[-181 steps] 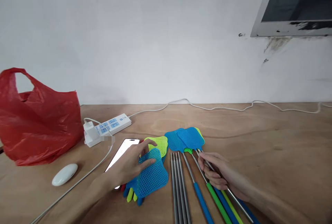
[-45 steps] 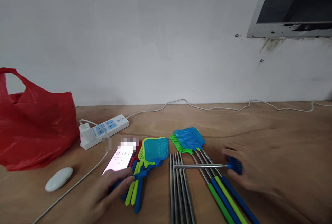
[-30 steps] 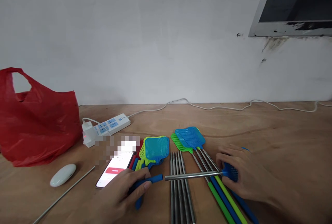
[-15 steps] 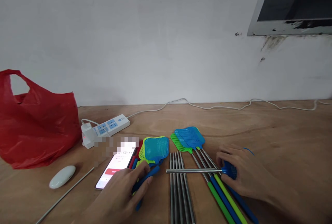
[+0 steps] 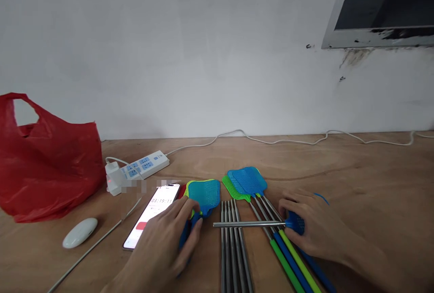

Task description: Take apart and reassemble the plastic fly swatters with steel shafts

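Gripping a blue swatter head [image 5: 295, 223], the right hand [image 5: 315, 229] points its metal rod [image 5: 249, 224] toward nine o'clock, over bare rods [image 5: 233, 252]. The left hand [image 5: 166, 236] curls at a blue handle [image 5: 184, 235], seven o'clock from stacked heads [image 5: 204, 193]; whether it grips, I cannot tell.

At the far side, a pale wall [image 5: 142, 58] is seen, stained (at right) below a dark panel [image 5: 400, 3].
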Tool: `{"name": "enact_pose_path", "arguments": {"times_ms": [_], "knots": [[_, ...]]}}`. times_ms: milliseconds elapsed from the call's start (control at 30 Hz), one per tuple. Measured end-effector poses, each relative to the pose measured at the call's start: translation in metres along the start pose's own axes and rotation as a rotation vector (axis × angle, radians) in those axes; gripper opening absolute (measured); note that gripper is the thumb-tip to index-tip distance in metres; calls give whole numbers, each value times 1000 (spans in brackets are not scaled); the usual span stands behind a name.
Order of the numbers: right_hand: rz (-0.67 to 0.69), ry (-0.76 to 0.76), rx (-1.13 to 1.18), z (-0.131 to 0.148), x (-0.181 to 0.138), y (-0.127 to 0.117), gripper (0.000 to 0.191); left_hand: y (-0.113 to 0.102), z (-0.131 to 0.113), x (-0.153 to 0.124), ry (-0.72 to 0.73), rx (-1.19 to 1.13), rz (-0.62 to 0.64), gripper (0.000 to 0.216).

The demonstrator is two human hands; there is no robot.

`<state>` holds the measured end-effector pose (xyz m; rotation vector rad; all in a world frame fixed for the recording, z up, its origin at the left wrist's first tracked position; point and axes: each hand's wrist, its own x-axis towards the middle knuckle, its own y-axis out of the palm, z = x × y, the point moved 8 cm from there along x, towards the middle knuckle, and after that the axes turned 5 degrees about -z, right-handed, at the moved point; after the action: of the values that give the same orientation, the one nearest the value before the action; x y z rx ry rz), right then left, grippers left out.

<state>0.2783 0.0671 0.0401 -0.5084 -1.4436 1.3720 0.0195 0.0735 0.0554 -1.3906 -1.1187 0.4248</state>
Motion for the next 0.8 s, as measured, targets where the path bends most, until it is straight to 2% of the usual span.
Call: {"name": "enact_pose_path", "arguments": {"times_ms": [67,167,267,367,500,600,700,800], "knots": [[8,-4,9,6,2,1,14,-4,-21,1,142,-96,15,20],[5,-35,30,22,5,2,15,16,-43,1,235,-116,233,20],[-12,-98,17,35,8,0,17,38,-46,-5,254,-79,397,28],[-8,-133,-13,33,7,-3,14,40,-34,-15,263,-31,391,29],[-24,-144,-43,21,0,-8,15,15,-13,-26,250,-48,224,37],[-30,-150,-31,19,-1,-9,15,4,-3,-32,203,-70,248,35],[-9,-133,14,25,3,-9,12,1,-10,-31,214,-24,271,35],[-20,-153,64,44,12,-9,12,12,-30,-28,291,38,343,33]]}}
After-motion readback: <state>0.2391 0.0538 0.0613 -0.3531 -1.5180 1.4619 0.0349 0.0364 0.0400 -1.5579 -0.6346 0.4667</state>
